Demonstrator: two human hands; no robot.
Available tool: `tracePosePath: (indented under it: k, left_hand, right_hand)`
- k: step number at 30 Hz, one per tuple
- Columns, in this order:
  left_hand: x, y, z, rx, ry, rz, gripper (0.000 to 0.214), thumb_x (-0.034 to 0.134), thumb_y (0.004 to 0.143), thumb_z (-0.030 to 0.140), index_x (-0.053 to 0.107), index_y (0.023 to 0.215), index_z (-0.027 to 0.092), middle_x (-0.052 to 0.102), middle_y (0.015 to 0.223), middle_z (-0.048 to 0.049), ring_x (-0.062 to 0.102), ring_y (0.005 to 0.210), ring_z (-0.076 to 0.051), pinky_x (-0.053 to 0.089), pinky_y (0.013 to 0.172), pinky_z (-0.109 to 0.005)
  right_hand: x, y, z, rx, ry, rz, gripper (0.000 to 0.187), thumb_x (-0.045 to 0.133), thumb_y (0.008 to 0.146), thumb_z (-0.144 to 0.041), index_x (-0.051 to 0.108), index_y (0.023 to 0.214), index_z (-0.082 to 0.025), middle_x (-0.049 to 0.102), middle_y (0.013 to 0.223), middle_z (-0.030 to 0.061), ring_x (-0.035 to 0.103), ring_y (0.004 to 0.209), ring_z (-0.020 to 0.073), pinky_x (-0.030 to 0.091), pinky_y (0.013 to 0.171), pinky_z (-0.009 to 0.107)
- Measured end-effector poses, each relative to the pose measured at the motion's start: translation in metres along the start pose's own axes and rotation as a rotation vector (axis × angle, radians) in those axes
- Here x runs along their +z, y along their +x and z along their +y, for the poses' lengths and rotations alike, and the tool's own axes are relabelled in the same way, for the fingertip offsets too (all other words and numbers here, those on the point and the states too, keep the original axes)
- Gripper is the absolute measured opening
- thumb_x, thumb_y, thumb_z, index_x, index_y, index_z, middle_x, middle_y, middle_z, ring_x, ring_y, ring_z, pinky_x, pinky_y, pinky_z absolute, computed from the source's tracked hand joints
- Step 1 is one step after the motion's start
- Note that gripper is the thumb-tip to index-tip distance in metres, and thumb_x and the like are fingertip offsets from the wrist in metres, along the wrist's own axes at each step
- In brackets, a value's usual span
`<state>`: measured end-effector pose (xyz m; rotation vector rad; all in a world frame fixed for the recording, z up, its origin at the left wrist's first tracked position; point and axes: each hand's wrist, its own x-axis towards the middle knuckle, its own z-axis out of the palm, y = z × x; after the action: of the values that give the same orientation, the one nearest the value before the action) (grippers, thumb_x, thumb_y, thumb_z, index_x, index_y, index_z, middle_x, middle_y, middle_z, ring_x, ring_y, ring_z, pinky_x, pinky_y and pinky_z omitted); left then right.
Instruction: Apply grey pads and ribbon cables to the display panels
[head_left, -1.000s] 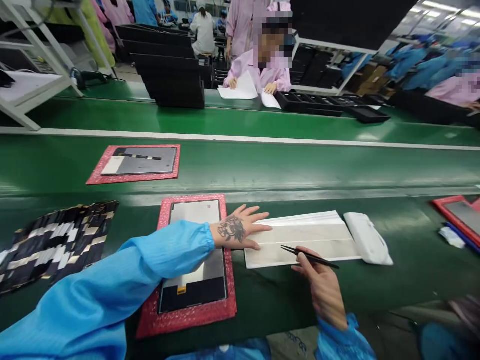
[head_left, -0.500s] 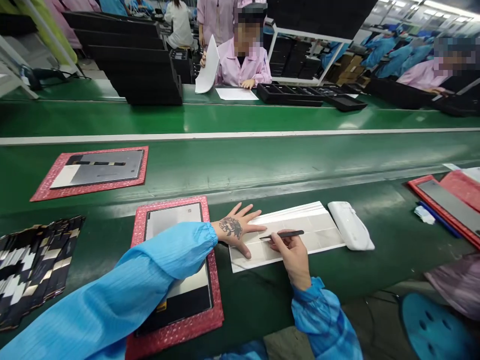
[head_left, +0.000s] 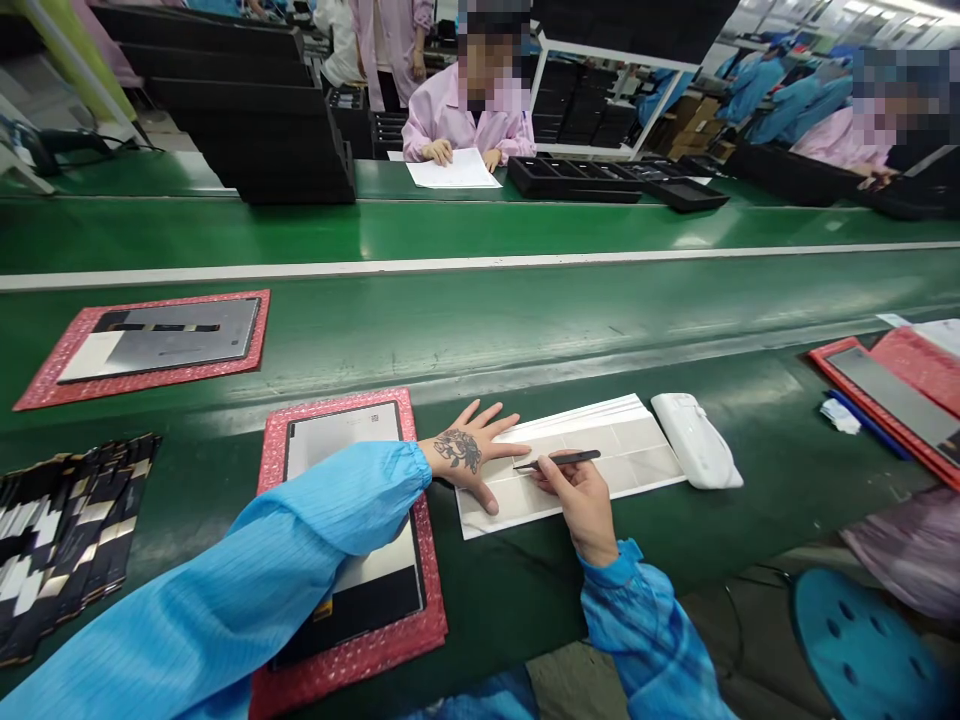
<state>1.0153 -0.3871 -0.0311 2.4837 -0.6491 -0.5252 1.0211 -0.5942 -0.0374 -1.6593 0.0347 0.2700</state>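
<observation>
My left hand (head_left: 474,452) lies with fingers spread across the left end of a pale sticker sheet (head_left: 630,462), which rests on white sheets. Black tweezers (head_left: 562,460) are pinched in my right hand (head_left: 585,505), their tips down at the sheet close to my left fingers. Whether the tips grip anything is too small to tell. Under my left forearm lies a flat display panel (head_left: 382,600) on pink bubble wrap (head_left: 431,570), partly hidden by the blue sleeve. Against the right end of the sheets sits a white packet (head_left: 696,440).
Another panel (head_left: 180,335) on pink wrap lies on the belt at left. Dark flex strips (head_left: 82,530) are piled at the left edge. At right are a red-wrapped panel (head_left: 900,390) and a blue pen (head_left: 870,425). A co-worker (head_left: 472,110) sits opposite.
The co-worker opposite has lowered the raised paper onto the table. The belt panel has shifted left in view. My hands stay in nearly the same place, tweezers still at the sheet.
</observation>
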Motion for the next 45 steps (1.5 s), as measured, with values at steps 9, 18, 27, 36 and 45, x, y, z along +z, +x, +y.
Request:
tracePosePath:
  k: [9,18,27,36,45]
  left_hand:
    - [-0.007,0.006,0.002,-0.094,-0.219,0.022,0.051,0.020,0.101,0.052,0.062,0.128,0.041,0.031,0.159,0.0059,0.009,0.151,-0.029,-0.002,0.119,-0.058]
    - [-0.012,0.001,0.014,-0.075,0.017,0.023,0.061,0.064,0.086,0.027,0.046,0.144,0.033,0.016,0.164,-0.0031,0.004,0.151,-0.037,0.003,0.118,-0.062]
    - [0.004,-0.144,0.054,-0.435,-0.731,0.658,0.025,0.056,0.086,0.043,0.062,0.078,0.019,0.066,0.070,-0.0013,0.059,0.062,-0.014,0.046,0.057,-0.025]
    - [0.084,-0.202,0.075,-0.628,-1.539,0.589,0.063,0.063,0.064,0.078,0.050,0.076,0.017,0.058,0.054,0.0035,0.047,0.036,-0.006,0.030,0.032,-0.017]
    - [0.088,-0.203,0.078,-0.600,-1.627,0.583,0.048,0.080,0.058,0.055,0.051,0.069,0.018,0.056,0.051,0.0053,0.047,0.039,-0.006,0.032,0.037,-0.018]
  right_hand:
    - [0.005,-0.044,-0.003,-0.204,-0.118,-0.132,0.021,0.079,0.069,-0.038,0.069,0.073,-0.020,0.072,0.071,0.0029,0.070,0.066,0.0218,0.059,0.064,0.033]
    - [-0.005,-0.094,-0.019,-0.224,0.047,-0.216,0.010,0.080,0.071,-0.027,0.073,0.078,-0.028,0.075,0.074,0.0020,0.073,0.066,0.0220,0.063,0.056,0.028]
    - [0.007,-0.097,-0.015,-0.059,0.121,-0.108,0.023,0.087,0.062,-0.038,0.071,0.073,-0.026,0.074,0.070,0.0030,0.071,0.060,0.0187,0.063,0.056,0.025]
    - [0.025,-0.107,-0.015,-0.031,0.125,-0.251,0.026,0.089,0.057,-0.034,0.071,0.074,-0.026,0.075,0.071,0.0015,0.073,0.060,0.0240,0.064,0.055,0.031]
    - [0.033,-0.127,-0.025,-0.011,0.108,-0.247,0.029,0.089,0.059,-0.040,0.069,0.073,-0.025,0.074,0.072,0.0017,0.072,0.065,0.0208,0.064,0.058,0.027]
